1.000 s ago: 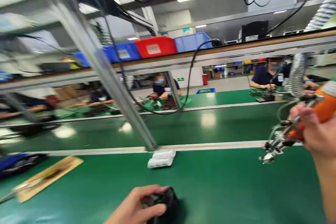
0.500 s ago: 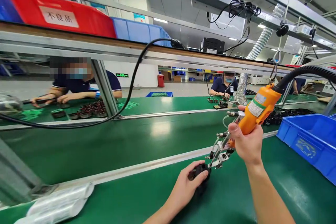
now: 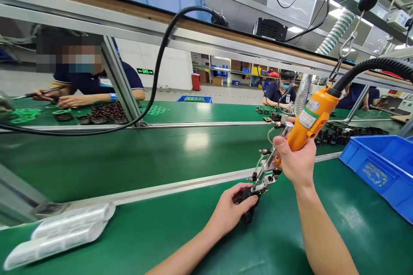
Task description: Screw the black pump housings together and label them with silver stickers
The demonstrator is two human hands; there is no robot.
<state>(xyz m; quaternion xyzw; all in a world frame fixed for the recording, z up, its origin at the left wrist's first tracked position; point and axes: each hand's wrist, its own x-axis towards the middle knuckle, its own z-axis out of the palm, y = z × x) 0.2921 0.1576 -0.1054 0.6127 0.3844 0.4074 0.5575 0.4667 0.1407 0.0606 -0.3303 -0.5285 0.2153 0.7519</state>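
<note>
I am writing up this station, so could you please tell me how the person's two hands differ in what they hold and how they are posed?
The left hand sits low on the green table, wrapped around a small black part; the right hand is raised above it, gripping an orange power tool. The left hand's part is compact and dark, whereas the right hand's tool is long, bright and trails a black hose. Both hands are closed, and the tool's metal tip meets the part.

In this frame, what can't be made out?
Head view only:
- Small black part: mostly covered by the left hand.
- Metal tip of the orange powered driver: contact point too small, hidden by its fittings.
- Blue plastic bin: cut off by the right edge.
</note>
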